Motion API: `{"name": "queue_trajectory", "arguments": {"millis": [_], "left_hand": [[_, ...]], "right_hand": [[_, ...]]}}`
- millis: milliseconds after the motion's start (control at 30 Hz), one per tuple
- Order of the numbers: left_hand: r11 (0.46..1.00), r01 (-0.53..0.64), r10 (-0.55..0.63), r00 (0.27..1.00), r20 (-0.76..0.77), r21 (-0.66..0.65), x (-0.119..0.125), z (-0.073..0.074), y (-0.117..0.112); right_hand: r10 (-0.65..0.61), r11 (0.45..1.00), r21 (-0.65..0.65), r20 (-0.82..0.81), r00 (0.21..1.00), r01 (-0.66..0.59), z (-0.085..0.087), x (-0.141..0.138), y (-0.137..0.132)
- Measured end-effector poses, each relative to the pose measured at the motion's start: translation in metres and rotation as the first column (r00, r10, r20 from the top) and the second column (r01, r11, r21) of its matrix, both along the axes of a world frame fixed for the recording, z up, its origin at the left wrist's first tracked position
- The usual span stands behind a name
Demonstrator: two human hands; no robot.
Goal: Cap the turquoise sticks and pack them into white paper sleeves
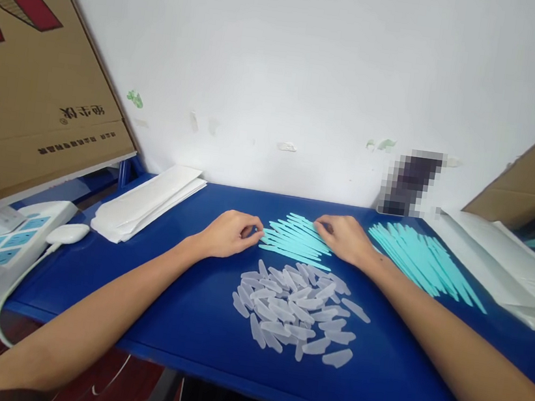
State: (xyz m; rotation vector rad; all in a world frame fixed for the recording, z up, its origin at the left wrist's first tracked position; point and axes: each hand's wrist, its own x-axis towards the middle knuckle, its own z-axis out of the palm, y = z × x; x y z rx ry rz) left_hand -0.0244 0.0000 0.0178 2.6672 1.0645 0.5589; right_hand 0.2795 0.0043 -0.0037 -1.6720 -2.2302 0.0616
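Note:
Slim turquoise plastic sticks lie in a loose row on the blue table, between my two hands. At their left ends, my left hand is closed in a pinch. Its fingertips meet the stick ends, but whether one is gripped I cannot make out. My right hand has its fingers bent and drawn together over the right ends of the same sticks, hiding those tips. Just in front of the row spreads a heap of small translucent plastic pieces, long and slanted at the ends. Neither hand touches this heap.
Beyond my right wrist is a second turquoise stick pile, with white packets farther right. White paper sleeves lie at left, beside a power strip with a plugged cable. A cardboard box stands left; a phone-like pixelated object leans on the wall.

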Motion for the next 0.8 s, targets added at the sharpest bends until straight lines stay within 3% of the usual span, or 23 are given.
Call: {"name": "queue_trajectory", "arguments": {"millis": [100, 200, 367, 533, 667, 800], "left_hand": [[0.995, 0.071, -0.068, 0.997, -0.035, 0.073, -0.001, -0.003, 0.002], [0.99, 0.102, -0.096, 0.993, -0.069, 0.092, 0.004, -0.008, 0.006], [1.0, 0.019, -0.019, 0.999, -0.051, 0.005, 0.012, -0.019, 0.013], [1.0, 0.008, -0.008, 1.0, 0.0, 0.029, 0.012, -0.018, 0.01], [0.98, 0.168, -0.173, 0.984, 0.034, 0.106, 0.014, -0.008, -0.007], [0.929, 0.355, -0.343, 0.932, -0.119, 0.102, 0.028, 0.001, -0.03]], "right_hand": [[-0.03, 0.998, 0.044, -0.081, 0.996, 0.034, -0.003, 0.002, -0.004], [-0.121, 0.984, 0.094, -0.274, 0.954, 0.151, -0.002, 0.001, -0.008], [-0.144, 0.948, 0.195, -0.445, 0.884, 0.253, 0.0, -0.003, -0.015], [0.082, 0.977, 0.214, -0.346, 0.935, -0.006, 0.004, -0.004, -0.025], [0.221, 0.975, 0.041, -0.175, 0.96, -0.217, 0.015, -0.013, -0.038], [0.289, 0.952, -0.071, -0.098, 0.952, -0.296, 0.022, -0.022, -0.044]]}}
